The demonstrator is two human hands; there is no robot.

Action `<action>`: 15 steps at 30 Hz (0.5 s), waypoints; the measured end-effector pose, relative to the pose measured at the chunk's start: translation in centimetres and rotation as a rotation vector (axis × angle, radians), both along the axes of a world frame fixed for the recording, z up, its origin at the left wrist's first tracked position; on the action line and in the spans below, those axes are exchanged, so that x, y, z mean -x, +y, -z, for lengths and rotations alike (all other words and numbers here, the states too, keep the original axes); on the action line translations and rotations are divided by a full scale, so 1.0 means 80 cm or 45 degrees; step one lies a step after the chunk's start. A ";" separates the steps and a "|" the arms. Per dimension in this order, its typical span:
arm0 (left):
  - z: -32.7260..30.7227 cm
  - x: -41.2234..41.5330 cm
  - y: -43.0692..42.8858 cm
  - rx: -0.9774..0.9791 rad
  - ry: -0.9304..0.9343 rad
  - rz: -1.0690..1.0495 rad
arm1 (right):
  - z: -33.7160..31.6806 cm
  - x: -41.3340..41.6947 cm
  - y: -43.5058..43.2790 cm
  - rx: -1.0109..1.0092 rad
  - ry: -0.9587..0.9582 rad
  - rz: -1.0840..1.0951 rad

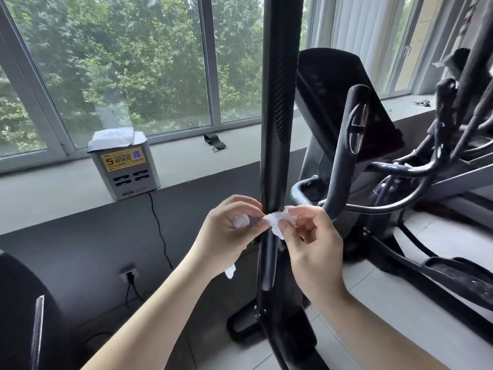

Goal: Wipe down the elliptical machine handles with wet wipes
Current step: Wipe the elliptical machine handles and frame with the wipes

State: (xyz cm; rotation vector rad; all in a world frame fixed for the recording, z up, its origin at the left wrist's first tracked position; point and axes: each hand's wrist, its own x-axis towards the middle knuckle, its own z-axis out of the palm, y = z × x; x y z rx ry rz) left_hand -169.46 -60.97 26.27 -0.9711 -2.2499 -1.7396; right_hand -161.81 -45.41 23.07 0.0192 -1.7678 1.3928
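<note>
A tall black elliptical handle (280,102) rises through the middle of the view. In front of its lower part, my left hand (229,233) and my right hand (312,244) both pinch a crumpled white wet wipe (277,221) stretched between them. Part of the wipe is bunched inside my left palm and a corner hangs out below that hand. A second, shorter black handle (346,156) with a round metal sensor stands to the right, beside the black console (346,102).
On the windowsill (53,193), a grey charging box (125,169) carries a white wipes packet (112,137), its cable running down to a wall socket (129,273). A black strap (213,141) lies further along the sill. More machine arms and pedals crowd the right.
</note>
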 end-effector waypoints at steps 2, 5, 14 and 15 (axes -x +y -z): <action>-0.002 0.002 0.001 0.001 0.012 -0.035 | -0.006 0.001 -0.001 -0.047 0.033 0.054; -0.002 0.004 0.003 -0.020 -0.021 -0.032 | -0.012 0.008 0.000 -0.084 0.048 0.125; 0.001 0.005 -0.003 -0.118 -0.157 0.039 | -0.012 0.010 -0.016 0.074 -0.011 0.110; 0.002 0.004 -0.004 -0.137 -0.184 0.038 | -0.011 0.013 -0.017 0.075 0.007 0.124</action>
